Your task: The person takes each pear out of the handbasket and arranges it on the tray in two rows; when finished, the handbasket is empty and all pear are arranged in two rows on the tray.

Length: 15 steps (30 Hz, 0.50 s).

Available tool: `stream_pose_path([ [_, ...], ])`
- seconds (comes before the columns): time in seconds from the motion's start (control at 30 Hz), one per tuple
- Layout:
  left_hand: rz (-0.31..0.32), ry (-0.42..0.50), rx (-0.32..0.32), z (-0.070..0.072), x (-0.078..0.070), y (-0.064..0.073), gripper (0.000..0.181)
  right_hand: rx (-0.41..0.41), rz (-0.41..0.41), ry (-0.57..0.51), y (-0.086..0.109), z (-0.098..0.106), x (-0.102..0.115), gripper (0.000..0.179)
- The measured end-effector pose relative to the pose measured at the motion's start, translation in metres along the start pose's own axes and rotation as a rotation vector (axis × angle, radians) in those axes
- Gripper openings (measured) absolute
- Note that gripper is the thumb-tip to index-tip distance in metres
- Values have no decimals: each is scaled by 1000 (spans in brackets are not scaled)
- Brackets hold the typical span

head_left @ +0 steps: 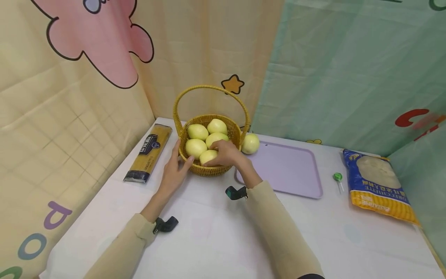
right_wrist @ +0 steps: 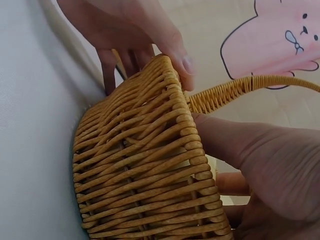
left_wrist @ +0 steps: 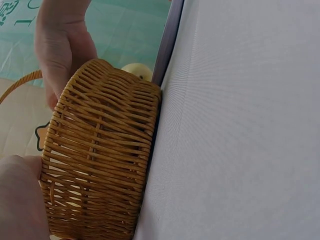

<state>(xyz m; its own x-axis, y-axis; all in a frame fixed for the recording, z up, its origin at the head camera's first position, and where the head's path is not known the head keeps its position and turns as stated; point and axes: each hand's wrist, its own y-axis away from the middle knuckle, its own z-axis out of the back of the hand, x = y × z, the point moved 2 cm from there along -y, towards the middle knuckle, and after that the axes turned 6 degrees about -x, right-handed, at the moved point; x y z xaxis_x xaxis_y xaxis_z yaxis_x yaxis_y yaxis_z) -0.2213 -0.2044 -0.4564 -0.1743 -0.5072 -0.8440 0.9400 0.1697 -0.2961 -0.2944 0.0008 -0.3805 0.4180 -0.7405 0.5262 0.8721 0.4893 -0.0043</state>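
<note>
A woven wicker basket [head_left: 210, 170] with a tall arched handle stands at the back of the table, holding several yellow-green apples [head_left: 198, 132]. My left hand [head_left: 173, 172] holds its left side, thumb over the rim and fingers along the outside wall. Reaching in over the front right rim, my right hand [head_left: 225, 152] grips the apple [head_left: 208, 157] nearest the front; in the right wrist view its fingers [right_wrist: 234, 184] are partly hidden behind the wicker. Another apple [head_left: 250, 143] sits outside, right of the basket, by a purple tray [head_left: 285, 166].
A spaghetti pack [head_left: 149, 153] lies left of the basket. Right of the tray are a green lollipop [head_left: 338, 177] and a blue and yellow pasta bag [head_left: 379, 186]. Printed curtains [head_left: 216, 46] hang close behind the table [head_left: 205, 232] and along its sides.
</note>
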Motion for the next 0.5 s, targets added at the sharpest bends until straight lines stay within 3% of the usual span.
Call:
stream_pose_path([
  [0.2, 1, -1, 0, -2, -1, -1, 82, -38, 15, 3, 0, 0, -2, 67],
  [0.5, 6, -8, 6, -1, 2, -1, 81, -148, -16, -92, 12, 13, -3, 68],
])
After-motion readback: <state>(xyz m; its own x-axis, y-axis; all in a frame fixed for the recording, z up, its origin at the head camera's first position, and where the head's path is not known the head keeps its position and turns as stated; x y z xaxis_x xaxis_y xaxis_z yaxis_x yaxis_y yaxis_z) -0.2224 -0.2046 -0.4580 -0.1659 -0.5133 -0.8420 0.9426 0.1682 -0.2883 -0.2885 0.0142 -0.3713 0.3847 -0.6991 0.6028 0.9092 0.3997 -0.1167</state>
